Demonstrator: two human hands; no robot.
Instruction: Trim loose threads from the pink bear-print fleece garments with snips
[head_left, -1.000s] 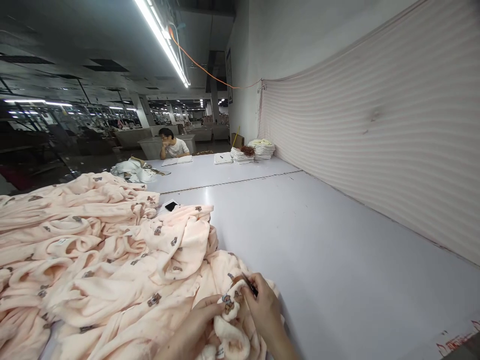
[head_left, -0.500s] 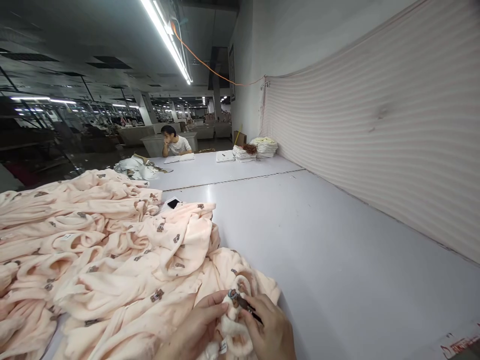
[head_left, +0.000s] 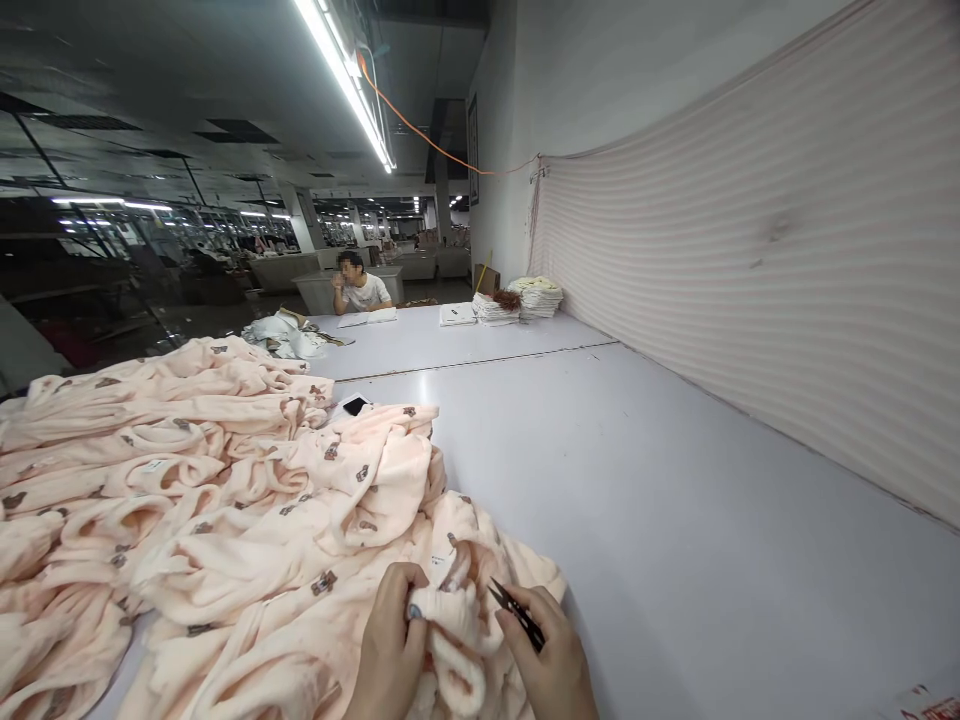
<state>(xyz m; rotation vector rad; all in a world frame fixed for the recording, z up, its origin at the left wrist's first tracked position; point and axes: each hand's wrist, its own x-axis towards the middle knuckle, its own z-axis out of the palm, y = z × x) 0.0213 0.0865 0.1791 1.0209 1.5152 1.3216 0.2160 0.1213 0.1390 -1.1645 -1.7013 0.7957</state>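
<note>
A pale pink plush garment [head_left: 457,610] with small brown bear prints lies bunched at the near edge of the pile. My left hand [head_left: 394,630] pinches a fold of it between thumb and fingers. Just above that fold a white label [head_left: 442,568] stands up from the cloth. In my right hand [head_left: 551,640] is a pair of black thread snips [head_left: 517,615], held with the pointed tips toward the upper left, close beside the garment. Whether the blades touch cloth or thread is too small to tell.
More pink plush garments [head_left: 225,480] cover the table's left side. A phone-like dark object [head_left: 355,405] lies beyond them. Folded white stacks [head_left: 536,298] stand at the far end, near a seated person [head_left: 364,288]. Striped cloth [head_left: 720,260] hangs along the right wall.
My hands have moved apart; the snips have come away from the fold to the right. My left hand has shifted its grip, and the white label now shows above it.
</note>
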